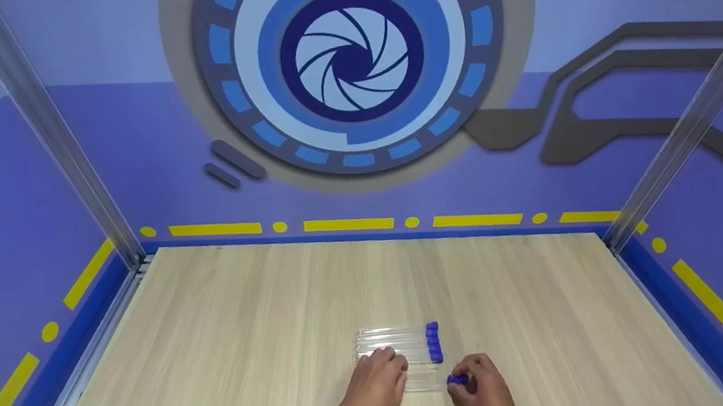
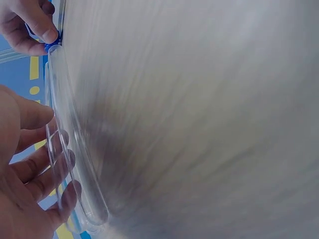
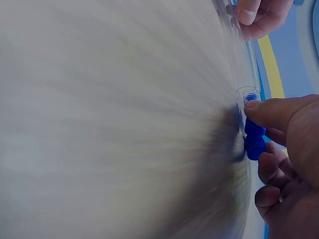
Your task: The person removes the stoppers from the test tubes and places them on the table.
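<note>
Clear test tubes (image 1: 389, 335) with blue caps (image 1: 434, 342) lie side by side on the table, caps to the right. Nearer me are clear tubes (image 1: 421, 381) without caps at their right ends. My left hand (image 1: 377, 381) is over the tubes; in the left wrist view its thumb and curled fingers hold an uncapped test tube (image 2: 82, 149). My right hand (image 1: 486, 388) pinches a blue cap (image 1: 457, 379) just right of the uncapped tubes. In the right wrist view the cap (image 3: 253, 112) is at a tube's mouth (image 3: 246, 90); how far it is in, I cannot tell.
The tubes lie on a wood-grain table (image 1: 248, 330). Blue and purple printed panels (image 1: 134, 151) stand behind and at both sides. Metal posts (image 1: 54, 125) rise at the back corners.
</note>
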A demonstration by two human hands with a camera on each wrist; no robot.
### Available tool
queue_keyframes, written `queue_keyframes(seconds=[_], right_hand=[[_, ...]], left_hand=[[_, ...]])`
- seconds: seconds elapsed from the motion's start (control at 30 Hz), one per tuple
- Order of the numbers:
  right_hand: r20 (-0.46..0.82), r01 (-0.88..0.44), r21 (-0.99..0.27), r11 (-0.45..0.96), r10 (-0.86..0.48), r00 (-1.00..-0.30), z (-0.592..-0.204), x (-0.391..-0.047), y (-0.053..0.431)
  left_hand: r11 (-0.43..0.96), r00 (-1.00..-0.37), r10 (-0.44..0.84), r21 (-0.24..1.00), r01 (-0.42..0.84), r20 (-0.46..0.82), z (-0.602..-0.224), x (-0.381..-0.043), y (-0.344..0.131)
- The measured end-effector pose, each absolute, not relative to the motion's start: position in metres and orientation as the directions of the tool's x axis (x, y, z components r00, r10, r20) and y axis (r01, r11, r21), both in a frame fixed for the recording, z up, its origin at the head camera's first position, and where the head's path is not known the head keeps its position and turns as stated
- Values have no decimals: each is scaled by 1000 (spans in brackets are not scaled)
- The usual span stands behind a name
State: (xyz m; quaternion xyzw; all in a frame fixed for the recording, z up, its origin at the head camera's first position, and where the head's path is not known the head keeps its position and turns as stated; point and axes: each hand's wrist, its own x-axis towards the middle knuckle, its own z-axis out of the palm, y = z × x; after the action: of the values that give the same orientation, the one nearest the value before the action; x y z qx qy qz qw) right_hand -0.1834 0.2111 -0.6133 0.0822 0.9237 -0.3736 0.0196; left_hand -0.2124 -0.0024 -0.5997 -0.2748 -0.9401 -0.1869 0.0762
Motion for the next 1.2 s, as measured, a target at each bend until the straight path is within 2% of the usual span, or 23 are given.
queue_keyframes(seconds=[0.4,0.87,1.2], right_hand=[[-88,144,-686,713,115,-989,-612,-182,210],[-133,185,-713,676,129,-983,-612,-183,211],[-58,122,-703,700,114,-992,-613,-182,211]], left_hand=[[779,-845,479,329,534,235,-601,-213,-1],[788,-849,477,318,527,226,-599,-212,0],[780,-839,480,314,542,255,-600,-213,0]])
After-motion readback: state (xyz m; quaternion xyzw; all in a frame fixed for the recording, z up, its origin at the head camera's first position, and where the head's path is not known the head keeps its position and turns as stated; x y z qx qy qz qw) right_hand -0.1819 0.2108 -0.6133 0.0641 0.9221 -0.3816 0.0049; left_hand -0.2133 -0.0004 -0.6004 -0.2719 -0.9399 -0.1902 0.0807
